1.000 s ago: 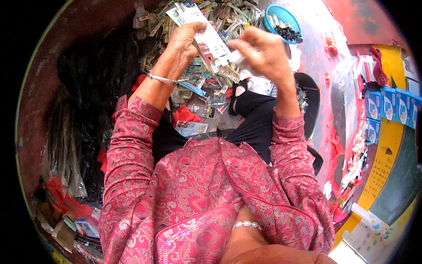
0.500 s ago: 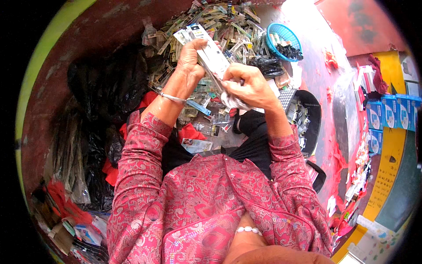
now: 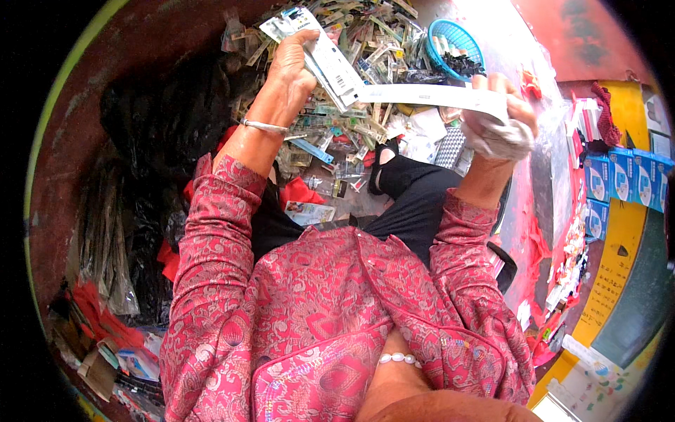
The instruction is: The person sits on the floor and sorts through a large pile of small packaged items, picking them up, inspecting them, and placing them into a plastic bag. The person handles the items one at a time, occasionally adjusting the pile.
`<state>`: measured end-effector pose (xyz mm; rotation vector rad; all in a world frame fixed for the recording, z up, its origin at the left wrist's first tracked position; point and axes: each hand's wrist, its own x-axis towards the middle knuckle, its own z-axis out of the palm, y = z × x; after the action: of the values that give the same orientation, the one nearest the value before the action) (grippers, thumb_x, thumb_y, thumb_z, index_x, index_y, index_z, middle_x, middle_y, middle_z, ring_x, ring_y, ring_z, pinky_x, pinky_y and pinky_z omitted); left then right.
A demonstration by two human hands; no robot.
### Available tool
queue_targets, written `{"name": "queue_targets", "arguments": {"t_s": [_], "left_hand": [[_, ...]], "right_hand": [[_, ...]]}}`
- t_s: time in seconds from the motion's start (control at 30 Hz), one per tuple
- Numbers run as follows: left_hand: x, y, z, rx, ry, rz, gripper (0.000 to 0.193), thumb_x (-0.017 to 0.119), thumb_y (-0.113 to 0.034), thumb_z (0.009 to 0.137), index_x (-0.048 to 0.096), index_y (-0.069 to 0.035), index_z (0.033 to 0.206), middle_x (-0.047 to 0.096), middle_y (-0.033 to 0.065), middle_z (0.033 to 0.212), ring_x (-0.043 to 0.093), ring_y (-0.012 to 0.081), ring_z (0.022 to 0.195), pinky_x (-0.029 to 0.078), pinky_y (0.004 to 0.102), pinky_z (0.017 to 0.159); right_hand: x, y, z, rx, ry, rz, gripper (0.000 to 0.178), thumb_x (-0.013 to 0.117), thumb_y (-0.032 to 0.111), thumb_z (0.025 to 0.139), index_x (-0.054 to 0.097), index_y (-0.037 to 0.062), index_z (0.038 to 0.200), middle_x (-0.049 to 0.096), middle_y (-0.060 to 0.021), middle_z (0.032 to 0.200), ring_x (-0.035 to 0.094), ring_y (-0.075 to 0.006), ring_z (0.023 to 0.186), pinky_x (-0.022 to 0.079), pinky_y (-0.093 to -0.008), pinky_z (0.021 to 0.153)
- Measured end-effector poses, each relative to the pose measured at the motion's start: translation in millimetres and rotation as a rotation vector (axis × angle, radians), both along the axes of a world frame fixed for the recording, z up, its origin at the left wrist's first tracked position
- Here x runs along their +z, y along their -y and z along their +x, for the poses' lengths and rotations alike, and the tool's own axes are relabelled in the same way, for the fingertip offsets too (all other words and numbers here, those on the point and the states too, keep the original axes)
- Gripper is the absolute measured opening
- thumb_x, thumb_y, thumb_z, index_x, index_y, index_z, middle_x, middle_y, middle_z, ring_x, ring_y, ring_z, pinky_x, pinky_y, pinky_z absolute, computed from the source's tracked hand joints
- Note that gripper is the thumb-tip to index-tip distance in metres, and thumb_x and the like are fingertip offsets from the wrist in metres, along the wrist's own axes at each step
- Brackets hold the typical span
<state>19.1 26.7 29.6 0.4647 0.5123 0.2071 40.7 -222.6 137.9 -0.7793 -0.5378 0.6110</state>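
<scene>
My left hand [image 3: 291,67] is closed on long, flat plastic-and-card packets [image 3: 336,73] with a barcode, tilted above the pile. From their lower end a white strip [image 3: 422,93] stretches across to my right hand [image 3: 508,98]. The right fingers are closed on the strip's far end and slightly blurred. Crumpled greyish-white material [image 3: 508,143] hangs at the right palm and wrist; I cannot make out whether it is cloth or plastic. Whether the strip is still joined to the packets does not show clearly.
A large heap of similar flat packets [image 3: 383,53] spreads beyond my hands. A blue plastic basket [image 3: 434,35] with dark bits stands at its right. Black plastic bags [image 3: 165,133] lie at the left, and blue boxes [image 3: 623,176] at the far right.
My right hand has moved away to the right from the packets, drawing the white strip out straight between the hands. My left hand has shifted slightly up and left with the packets.
</scene>
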Motion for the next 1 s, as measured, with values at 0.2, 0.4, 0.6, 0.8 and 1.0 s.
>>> {"name": "queue_targets", "arguments": {"t_s": [0.2,0.4,0.6,0.8,1.0], "left_hand": [[6,26,-14,-0.377,0.165,0.434,0.023,0.056,-0.009,0.071,0.058,0.002,0.091,0.062,0.0126,0.079,0.060,0.0190,0.068,0.049,0.0333,0.067],[12,43,-26,-0.668,0.095,0.150,0.035,0.059,-0.021,0.077,0.054,-0.001,0.105,0.061,0.0090,0.088,0.060,0.0137,0.073,0.048,0.0246,0.064],[-5,45,-22,-0.576,0.099,0.259,0.029,0.052,-0.018,0.075,0.057,-0.001,0.098,0.062,0.0087,0.080,0.060,0.0137,0.066,0.049,0.0248,0.060],[15,49,-29,-0.576,0.176,0.099,0.039,0.054,-0.032,0.079,0.055,-0.004,0.106,0.060,0.0073,0.085,0.058,0.0136,0.073,0.048,0.0266,0.065],[5,46,-30,-0.656,0.216,0.246,0.041,0.064,-0.009,0.066,0.054,-0.002,0.105,0.061,0.0069,0.084,0.056,0.0121,0.071,0.046,0.0255,0.065]], "right_hand": [[-20,-23,-3,-0.070,0.373,-0.414,0.022,0.054,0.016,0.075,0.051,-0.0029,0.085,0.056,-0.0157,0.075,0.055,-0.0197,0.057,0.048,-0.0289,0.050],[-78,-33,35,0.219,-0.547,-0.013,0.034,0.043,0.020,0.085,0.049,-0.0045,0.107,0.060,-0.0185,0.085,0.060,-0.0231,0.068,0.051,-0.0314,0.051],[-86,-40,35,0.047,-0.656,0.010,0.039,0.038,0.023,0.086,0.045,-0.0070,0.110,0.057,-0.0234,0.095,0.059,-0.0293,0.071,0.052,-0.0421,0.060],[-89,-46,34,-0.010,-0.581,-0.086,0.031,0.044,0.022,0.082,0.051,-0.0036,0.098,0.060,-0.0219,0.085,0.061,-0.0315,0.068,0.053,-0.0442,0.050],[-66,-48,30,-0.091,-0.398,-0.243,0.030,0.050,0.023,0.084,0.050,-0.0059,0.092,0.060,-0.0210,0.082,0.061,-0.0232,0.064,0.053,-0.0331,0.051]]}}
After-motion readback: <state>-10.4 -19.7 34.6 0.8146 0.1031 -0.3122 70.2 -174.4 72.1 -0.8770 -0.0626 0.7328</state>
